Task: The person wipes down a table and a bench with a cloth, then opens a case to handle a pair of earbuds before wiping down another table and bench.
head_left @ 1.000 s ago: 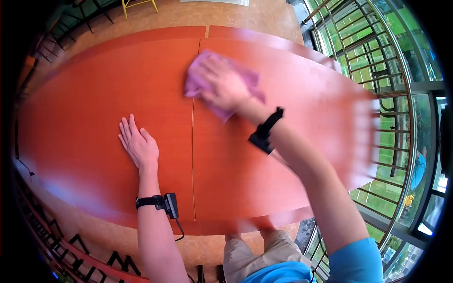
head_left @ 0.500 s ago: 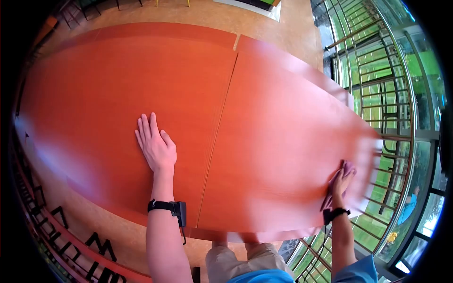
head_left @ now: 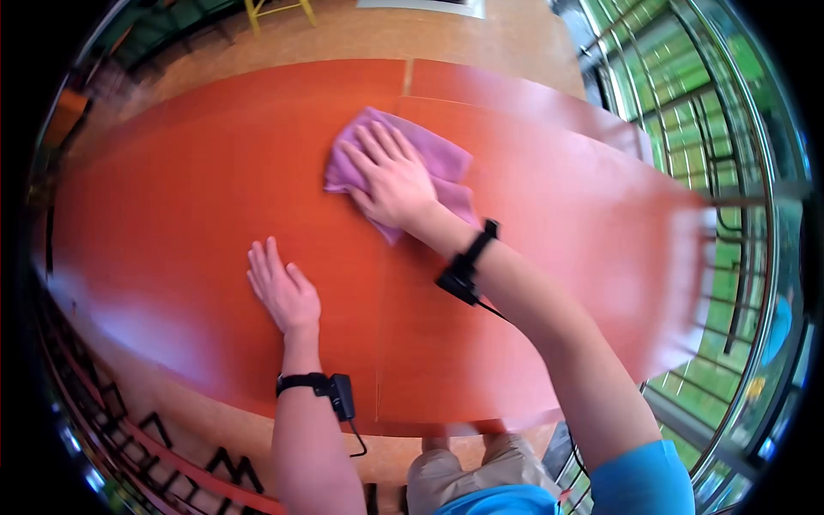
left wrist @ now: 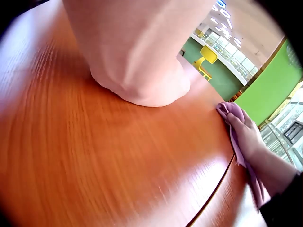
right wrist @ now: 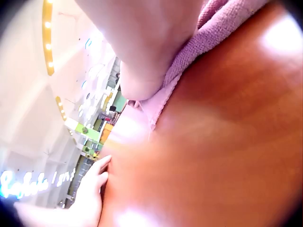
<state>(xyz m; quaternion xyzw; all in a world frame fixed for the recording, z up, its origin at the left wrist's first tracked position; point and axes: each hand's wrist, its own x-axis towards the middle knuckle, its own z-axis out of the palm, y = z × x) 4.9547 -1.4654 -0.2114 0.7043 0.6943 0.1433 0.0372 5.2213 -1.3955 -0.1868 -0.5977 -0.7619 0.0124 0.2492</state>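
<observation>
A purple cloth [head_left: 440, 163] lies spread on the reddish-brown table [head_left: 197, 172], across the far part of its seam. On top of it rests my right hand [head_left: 393, 178], palm down with fingers extended and slightly apart. My left hand [head_left: 287, 296] rests flat on the bare tabletop, nearer and to the left, fingers straight, apart from the cloth. In the left wrist view the cloth [left wrist: 236, 124] is under the right hand [left wrist: 248, 137] near the seam. The right wrist view shows a fold of the cloth [right wrist: 208, 42] beside the hand's base.
Metal railings [head_left: 687, 112] and windows run along the right side. A yellow stool [head_left: 279, 10] stands on the floor beyond the table. Dark-legged furniture is at the lower left. Each wrist wears a black strap with a small device and a cable.
From the table's right end half a second ago, my right hand and the cloth have come back to the far middle, where the cloth lies spread out. My left hand stays flat on the table.
</observation>
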